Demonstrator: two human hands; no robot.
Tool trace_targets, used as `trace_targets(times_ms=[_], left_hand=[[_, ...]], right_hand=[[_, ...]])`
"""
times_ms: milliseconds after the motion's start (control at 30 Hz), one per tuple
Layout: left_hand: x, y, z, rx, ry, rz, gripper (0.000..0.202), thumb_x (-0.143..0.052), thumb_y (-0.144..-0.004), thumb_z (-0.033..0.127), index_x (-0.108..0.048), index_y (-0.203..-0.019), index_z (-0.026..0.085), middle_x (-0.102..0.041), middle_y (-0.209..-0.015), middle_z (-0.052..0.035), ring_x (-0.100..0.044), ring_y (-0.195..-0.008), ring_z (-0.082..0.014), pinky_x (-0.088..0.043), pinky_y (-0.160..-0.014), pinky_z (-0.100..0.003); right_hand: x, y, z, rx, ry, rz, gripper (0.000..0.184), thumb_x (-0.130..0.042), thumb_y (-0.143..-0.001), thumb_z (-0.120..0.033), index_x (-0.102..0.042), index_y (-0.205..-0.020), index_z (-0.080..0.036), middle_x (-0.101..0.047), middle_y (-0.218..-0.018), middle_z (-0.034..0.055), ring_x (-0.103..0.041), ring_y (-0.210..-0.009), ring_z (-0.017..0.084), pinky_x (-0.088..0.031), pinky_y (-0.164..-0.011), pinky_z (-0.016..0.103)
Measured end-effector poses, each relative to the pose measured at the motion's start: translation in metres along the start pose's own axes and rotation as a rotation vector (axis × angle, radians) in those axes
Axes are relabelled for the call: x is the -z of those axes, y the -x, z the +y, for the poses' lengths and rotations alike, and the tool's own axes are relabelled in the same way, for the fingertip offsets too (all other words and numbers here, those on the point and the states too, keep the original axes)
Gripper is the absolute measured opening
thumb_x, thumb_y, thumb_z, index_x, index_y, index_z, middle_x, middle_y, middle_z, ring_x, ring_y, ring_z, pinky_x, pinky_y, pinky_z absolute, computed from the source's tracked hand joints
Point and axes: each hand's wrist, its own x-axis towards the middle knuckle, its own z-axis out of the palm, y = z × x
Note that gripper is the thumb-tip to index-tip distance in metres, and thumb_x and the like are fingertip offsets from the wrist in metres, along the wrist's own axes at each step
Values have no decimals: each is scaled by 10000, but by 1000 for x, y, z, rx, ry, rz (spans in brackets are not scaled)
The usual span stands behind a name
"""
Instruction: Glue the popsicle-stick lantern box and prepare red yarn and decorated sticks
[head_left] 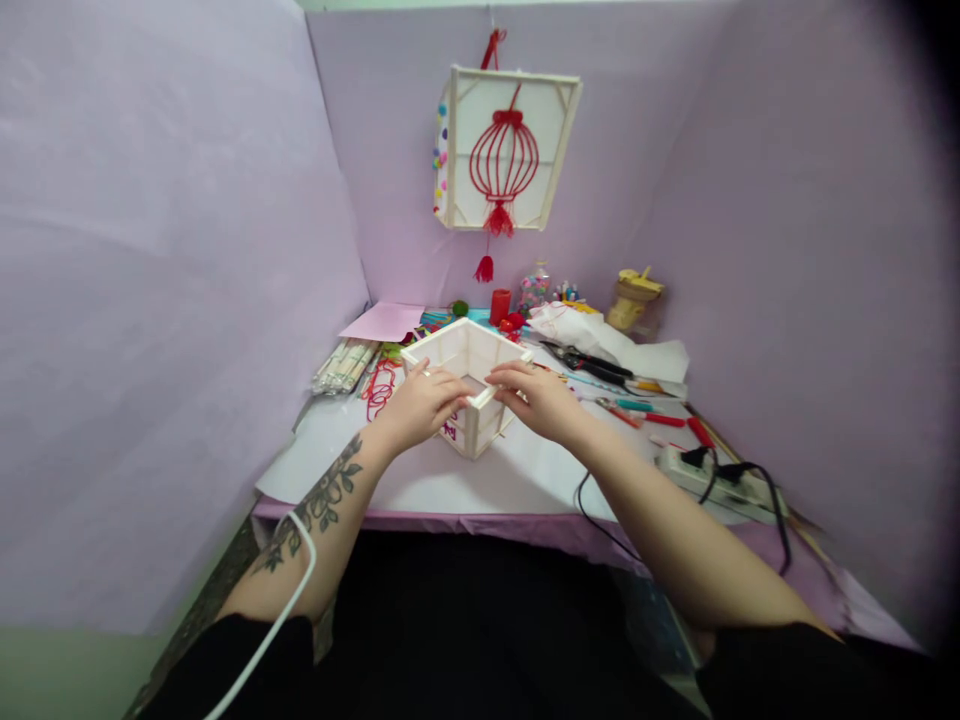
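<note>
A white box-shaped lantern frame (465,355) made of sticks stands on the white sheet in the middle of the table, open at the top. My left hand (424,400) rests on its near left rim, fingers curled over the edge. On the near right rim lies my right hand (536,398), fingers bent and pressing the top stick. Both hands meet at the frame's near corner.
A finished white lantern with a red design (504,150) hangs on the back wall. Scissors (585,360), red-handled tools (660,418), a power strip (720,480), a bundle of sticks (345,365), red string (380,388) and craft jars (534,290) lie around.
</note>
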Motion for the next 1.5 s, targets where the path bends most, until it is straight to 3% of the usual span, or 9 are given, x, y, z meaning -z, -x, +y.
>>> trace_targets(times_ms=[167,867,933,1000,1100,1167,1267,1367,1500], left_hand=[[-6,-3,-2,-48,10,18,214,-490,-929,283,-682,-987,208,-731,-987,-49,-632,-983,-212,-336,-1035,-445],[-2,-4,0,-91,31,25,218,-502,-930,298,-696,-953,202,-737,-953,-49,-634,-943,-212,-388,-959,-422],[-1,-2,-3,-109,80,110,245,-488,-935,319,-685,-1031,208,-722,-1063,-64,-619,-1032,-215,-392,-988,-424],[1,0,-10,-51,136,298,286,-456,-946,350,-672,-1070,209,-694,-1142,-78,-595,-1105,-212,-410,-1001,-410],[2,2,-28,195,177,641,341,-407,-957,398,-679,-989,194,-694,-1076,-84,-606,-1068,-204,-451,-975,-380],[0,4,-44,316,189,744,368,-397,-955,423,-675,-981,182,-685,-1061,-89,-605,-1062,-205,-454,-976,-374],[-3,10,-64,351,237,729,386,-387,-954,424,-657,-1064,171,-659,-1133,-106,-583,-1114,-211,-439,-1004,-380],[-2,20,-68,315,251,704,368,-388,-953,386,-648,-1103,173,-636,-1185,-115,-568,-1145,-217,-427,-1023,-392],[4,24,-47,71,143,426,328,-442,-928,334,-643,-1162,222,-592,-1302,-99,-455,-1291,-257,-325,-1104,-473]], right_hand=[[-7,5,-4,0,-27,-20,237,-547,-908,-196,-696,-1092,-200,-691,-1096,94,-670,-920,212,-513,-811,327],[-9,8,1,-3,-69,-1,243,-519,-921,-220,-725,-1051,-231,-712,-1090,81,-675,-959,209,-520,-839,328],[-8,10,-7,-1,-88,33,274,-523,-910,-217,-695,-1123,-235,-693,-1148,82,-670,-977,209,-525,-840,332],[-8,11,-22,-52,-72,58,339,-545,-896,-246,-637,-1222,-241,-672,-1198,81,-686,-890,193,-540,-782,314],[-13,8,-48,-177,96,65,404,-604,-864,-328,-606,-1252,-215,-674,-1192,100,-690,-795,205,-537,-674,304],[-15,4,-58,-197,207,23,297,-606,-867,-332,-664,-1129,-205,-695,-1139,103,-686,-866,234,-529,-670,303],[-8,1,-49,-149,221,-72,162,-571,-890,-276,-701,-951,-203,-716,-1057,90,-684,-883,232,-528,-696,305],[11,9,-18,-104,154,-86,170,-562,-879,-228,-709,-960,-202,-693,-1147,90,-681,-924,240,-537,-780,351],[32,22,11,-109,246,55,272,-541,-825,-119,-712,-1031,-167,-608,-1305,153,-604,-1112,321,-456,-955,521]])
